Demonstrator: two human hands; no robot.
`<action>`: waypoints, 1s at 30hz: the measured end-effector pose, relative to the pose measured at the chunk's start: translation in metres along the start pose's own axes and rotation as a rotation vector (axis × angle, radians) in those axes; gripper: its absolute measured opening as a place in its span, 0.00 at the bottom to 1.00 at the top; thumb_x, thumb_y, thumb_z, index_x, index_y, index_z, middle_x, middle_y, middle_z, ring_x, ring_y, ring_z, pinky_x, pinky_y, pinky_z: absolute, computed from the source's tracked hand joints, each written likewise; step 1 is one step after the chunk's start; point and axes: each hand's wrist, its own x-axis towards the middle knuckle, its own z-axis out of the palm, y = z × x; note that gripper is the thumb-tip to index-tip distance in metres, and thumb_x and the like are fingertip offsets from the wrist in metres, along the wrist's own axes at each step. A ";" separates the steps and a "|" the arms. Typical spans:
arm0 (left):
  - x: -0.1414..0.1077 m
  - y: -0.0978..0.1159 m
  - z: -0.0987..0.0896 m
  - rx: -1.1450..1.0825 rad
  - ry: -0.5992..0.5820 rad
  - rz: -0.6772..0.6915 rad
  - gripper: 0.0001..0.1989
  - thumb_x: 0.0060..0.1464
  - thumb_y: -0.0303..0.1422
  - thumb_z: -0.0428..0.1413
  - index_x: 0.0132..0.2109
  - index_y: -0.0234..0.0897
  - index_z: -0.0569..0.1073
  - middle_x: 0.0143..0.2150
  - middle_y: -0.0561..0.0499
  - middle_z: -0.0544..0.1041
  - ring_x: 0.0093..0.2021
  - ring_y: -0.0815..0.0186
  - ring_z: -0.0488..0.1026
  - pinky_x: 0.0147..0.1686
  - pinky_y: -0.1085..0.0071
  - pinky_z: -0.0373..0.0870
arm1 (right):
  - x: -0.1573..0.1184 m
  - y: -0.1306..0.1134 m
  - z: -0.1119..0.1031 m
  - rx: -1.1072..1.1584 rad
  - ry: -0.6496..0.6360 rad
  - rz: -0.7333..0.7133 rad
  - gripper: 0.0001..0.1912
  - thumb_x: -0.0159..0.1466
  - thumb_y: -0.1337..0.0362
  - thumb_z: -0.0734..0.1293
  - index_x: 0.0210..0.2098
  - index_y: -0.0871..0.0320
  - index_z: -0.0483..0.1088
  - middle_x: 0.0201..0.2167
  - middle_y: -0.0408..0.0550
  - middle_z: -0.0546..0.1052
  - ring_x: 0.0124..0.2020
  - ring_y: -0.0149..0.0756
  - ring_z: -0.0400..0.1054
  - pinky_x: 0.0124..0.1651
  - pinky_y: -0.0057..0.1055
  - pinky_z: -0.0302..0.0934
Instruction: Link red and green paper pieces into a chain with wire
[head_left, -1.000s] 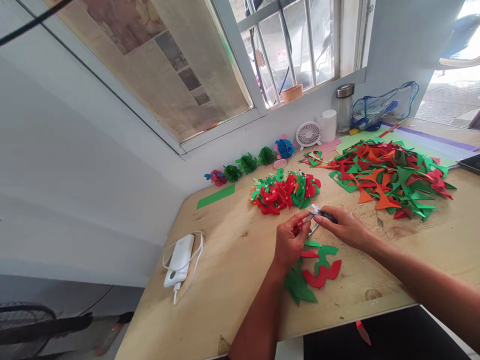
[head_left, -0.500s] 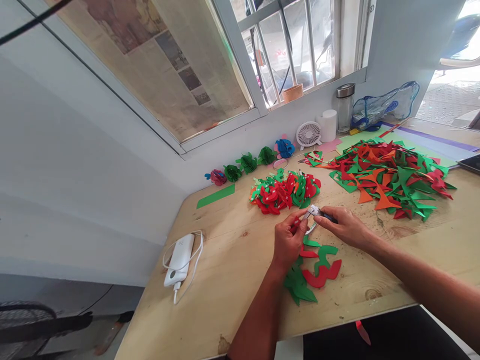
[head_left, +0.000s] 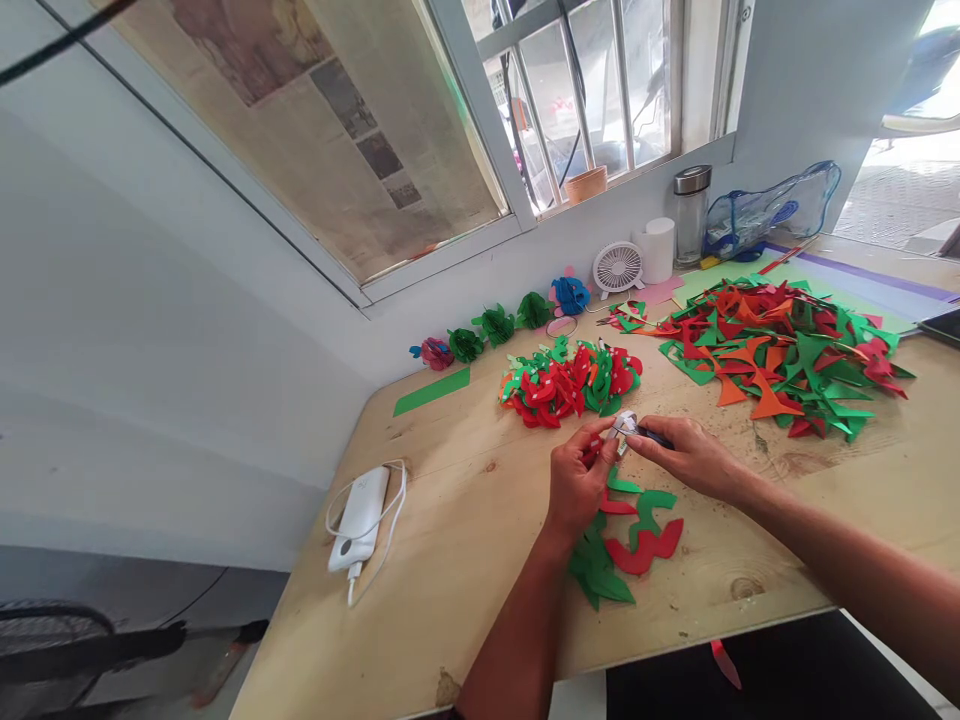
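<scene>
My left hand (head_left: pixel 581 475) is closed, pinching a red paper cutout (head_left: pixel 592 452) together with a small white strip (head_left: pixel 622 436). In my closed right hand (head_left: pixel 694 455) is a slim dark-handled tool (head_left: pixel 654 436); its tip meets the white strip, and its exact kind is too small to tell. Just below my hands lie loose green paper cutouts (head_left: pixel 600 570) and a wavy red cutout (head_left: pixel 637 553). Beyond my left hand is a heap of red and green cutouts (head_left: pixel 559 388), many with small white patches.
A large pile of red, orange and green paper scraps (head_left: pixel 787 350) covers the right side of the table (head_left: pixel 457 540). A white power bank (head_left: pixel 360 520) with a cable lies left. Along the wall stand paper flowers (head_left: pixel 496 325), a small fan (head_left: pixel 618 268) and a glass bottle (head_left: pixel 690 215).
The white strip between my hands has shifted and now hangs down shorter and nearer my left fingers. My right hand has moved very slightly; the paper heaps stay put.
</scene>
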 end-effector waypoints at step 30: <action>-0.001 0.004 0.000 -0.057 0.010 -0.038 0.15 0.52 0.38 0.57 0.45 0.36 0.71 0.28 0.52 0.75 0.28 0.70 0.73 0.29 0.75 0.70 | -0.001 -0.001 -0.001 -0.063 -0.015 -0.009 0.24 0.63 0.46 0.55 0.24 0.59 0.66 0.17 0.39 0.58 0.21 0.27 0.50 0.23 0.26 0.44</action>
